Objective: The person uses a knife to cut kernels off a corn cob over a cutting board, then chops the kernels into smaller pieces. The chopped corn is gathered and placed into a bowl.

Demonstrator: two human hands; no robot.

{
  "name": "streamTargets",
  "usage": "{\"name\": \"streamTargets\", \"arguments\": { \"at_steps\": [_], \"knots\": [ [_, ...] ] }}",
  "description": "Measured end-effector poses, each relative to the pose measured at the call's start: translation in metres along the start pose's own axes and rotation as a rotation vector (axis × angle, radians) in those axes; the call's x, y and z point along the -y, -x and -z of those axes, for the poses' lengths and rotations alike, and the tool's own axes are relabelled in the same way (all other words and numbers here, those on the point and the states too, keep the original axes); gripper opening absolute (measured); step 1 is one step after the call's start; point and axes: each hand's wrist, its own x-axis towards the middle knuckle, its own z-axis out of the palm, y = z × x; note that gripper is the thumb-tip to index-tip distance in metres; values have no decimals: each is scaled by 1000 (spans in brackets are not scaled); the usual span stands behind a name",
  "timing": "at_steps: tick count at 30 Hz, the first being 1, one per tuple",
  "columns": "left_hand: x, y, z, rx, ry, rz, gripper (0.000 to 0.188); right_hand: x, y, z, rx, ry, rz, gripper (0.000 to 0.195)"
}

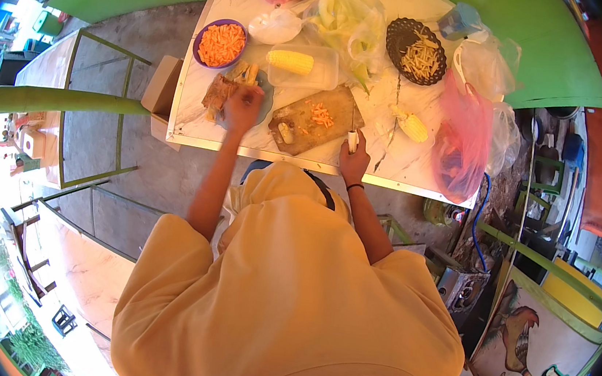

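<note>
My right hand (355, 155) is closed on the white handle of a knife (352, 138), whose blade lies over the right end of a wooden cutting board (306, 133). Small orange pieces (322, 115) and a pale yellowish chunk (286, 133) rest on the board. To its left, my left hand (243, 106) is over a bluish plate (263, 96) with brownish scraps (217, 91) and yellowish pieces beside it; whether the fingers grip any of them is unclear. A purple-rimmed bowl (197, 58) of cut orange pieces stands beyond that hand, near a peeled corn cob (297, 62) on a clear plastic container (329, 81).
Another corn cob (413, 125) lies right of the board. Behind are a dark woven basket (397, 30) of pale strips and a plastic bag (352, 17) with green husks. Pink (463, 139) and clear bags crowd the right edge. A cardboard box (163, 88) adjoins the left edge.
</note>
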Motion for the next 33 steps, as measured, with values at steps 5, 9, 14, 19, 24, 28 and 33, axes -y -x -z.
{"name": "streamTargets", "arguments": {
  "at_steps": [5, 9, 14, 19, 24, 28, 33],
  "knots": [
    [27, -101, 44, -218, -387, 45, 14, -11, 3, -7, 30, 73, -17, 41],
    [48, -135, 40, -14, -537, 285, 24, -7, 6, -6, 30, 86, -63, 39],
    [50, -138, 16, 108, -668, 394, 29, -9, 0, -9, -39, 122, -55, 39],
    [55, -145, 24, 142, -669, 377, 29, -6, 6, -13, -98, 84, -61, 38],
    [34, -144, 36, -57, -580, 343, 24, -8, 1, -19, -157, 56, -82, 37],
    [-24, -102, 26, -20, -53, 85, 14, -6, 3, -16, -170, 131, -143, 38],
    [-21, -1, -33, 703, 125, 76, 17, -3, 4, -16, -176, 102, -150, 38]
  ]
}}
